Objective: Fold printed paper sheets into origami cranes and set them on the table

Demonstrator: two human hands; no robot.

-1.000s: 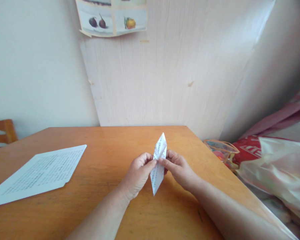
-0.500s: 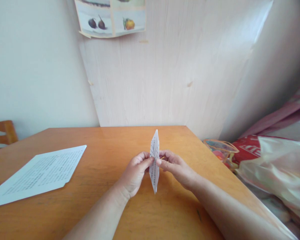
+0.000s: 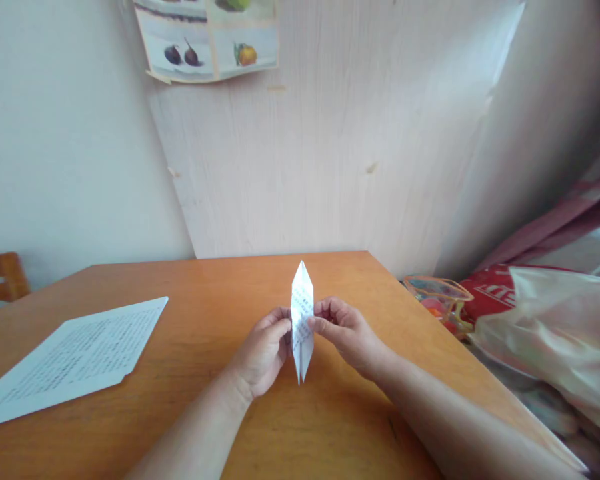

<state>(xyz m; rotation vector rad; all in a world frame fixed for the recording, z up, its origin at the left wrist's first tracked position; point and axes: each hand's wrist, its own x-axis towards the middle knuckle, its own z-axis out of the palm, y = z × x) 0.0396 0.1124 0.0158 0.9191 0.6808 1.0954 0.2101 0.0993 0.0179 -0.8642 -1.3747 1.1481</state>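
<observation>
A narrow piece of folded paper, white with printed characters, is held upright above the wooden table. Its top comes to a point, and its lower end splits into two tips. My left hand pinches the left edge, thumb in front. On the opposite edge, my right hand grips with its thumb on the near face and the fingers partly behind the paper. Both hands are closed on the same folded paper.
Printed sheets lie on the table's left side. A chair stands at the far left. Beyond the right edge are a clear orange-trimmed bag, a red bag and a whitish plastic bag. Pictures hang on the back wall.
The folded paper has turned: a flat printed face with a split lower end now shows, where slanted panels showed before. Both hands still hold it. The whole view has shifted slightly.
</observation>
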